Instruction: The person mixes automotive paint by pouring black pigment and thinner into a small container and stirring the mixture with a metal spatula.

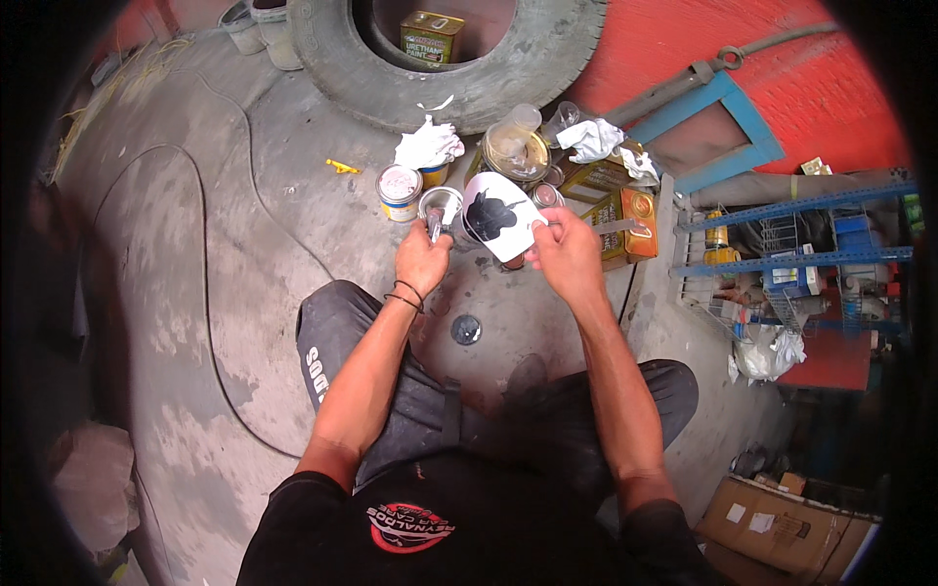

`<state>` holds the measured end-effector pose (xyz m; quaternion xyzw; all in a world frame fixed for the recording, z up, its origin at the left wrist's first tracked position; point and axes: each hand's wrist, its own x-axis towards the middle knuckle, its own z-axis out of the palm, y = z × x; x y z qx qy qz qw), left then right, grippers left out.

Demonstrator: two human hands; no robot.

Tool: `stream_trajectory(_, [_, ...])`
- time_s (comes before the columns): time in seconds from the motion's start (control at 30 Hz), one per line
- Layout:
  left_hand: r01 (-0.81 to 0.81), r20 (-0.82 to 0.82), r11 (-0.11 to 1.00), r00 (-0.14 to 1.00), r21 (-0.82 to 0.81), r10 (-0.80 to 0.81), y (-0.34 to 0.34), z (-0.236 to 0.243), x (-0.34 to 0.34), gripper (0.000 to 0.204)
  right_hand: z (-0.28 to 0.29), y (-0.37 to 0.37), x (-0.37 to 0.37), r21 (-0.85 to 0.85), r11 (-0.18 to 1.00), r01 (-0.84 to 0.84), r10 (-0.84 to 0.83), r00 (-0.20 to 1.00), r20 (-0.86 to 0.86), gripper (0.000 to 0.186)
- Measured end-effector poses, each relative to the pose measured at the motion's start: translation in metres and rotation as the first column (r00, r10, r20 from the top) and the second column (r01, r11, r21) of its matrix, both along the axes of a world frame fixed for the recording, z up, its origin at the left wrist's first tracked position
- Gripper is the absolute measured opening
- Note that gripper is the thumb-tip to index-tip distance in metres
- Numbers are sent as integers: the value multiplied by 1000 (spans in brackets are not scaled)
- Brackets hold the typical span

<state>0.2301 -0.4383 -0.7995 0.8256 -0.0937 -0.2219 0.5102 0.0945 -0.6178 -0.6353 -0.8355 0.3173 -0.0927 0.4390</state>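
My right hand (pixel 567 256) pinches the right edge of a white card (pixel 525 203) with a large patch of black paint on it. The card tilts over the group of cans. My left hand (pixel 423 259) is closed on a small greyish tool (pixel 435 224), whose exact kind I cannot make out. The tool's far end is at a small open can (pixel 442 201). Beside that can stands a paint can (pixel 400 192) with a white top and a yellow and blue label. Behind them, a white crumpled rag (pixel 429 145) lies on another can.
A large tire (pixel 322 68) lies at the back, with a gold tin (pixel 431 39) inside. More tins (pixel 625 227) stand to the right, near a blue wire rack (pixel 796 261). A hose (pixel 204 264) crosses the floor at left. A dark round disc (pixel 466 329) lies between my legs.
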Motion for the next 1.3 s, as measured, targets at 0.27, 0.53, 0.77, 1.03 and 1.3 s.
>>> stream_trajectory(0.27, [55, -2, 998, 999, 13, -54, -16, -12, 4, 59, 36, -17, 3, 206, 973, 102, -128, 985, 115, 26])
stream_trajectory(0.53, [101, 52, 989, 993, 105, -107, -30, -9, 5, 62, 81, -19, -4, 89, 988, 126, -135, 984, 116, 25])
stream_trajectory(0.77, [118, 60, 980, 990, 159, -129, -35, -18, 4, 61, 99, -6, 3, -40, 992, 123, -116, 981, 156, 25])
stream_trajectory(1.03, [103, 34, 984, 993, 146, -110, -44, -4, -3, 59, 49, -17, -3, -47, 987, 154, -147, 980, 133, 25])
stream_trajectory(1.3, [106, 2, 986, 994, 133, -107, -63, 0, -3, 61, 23, -49, -33, 258, 934, 249, -286, 951, 119, 29])
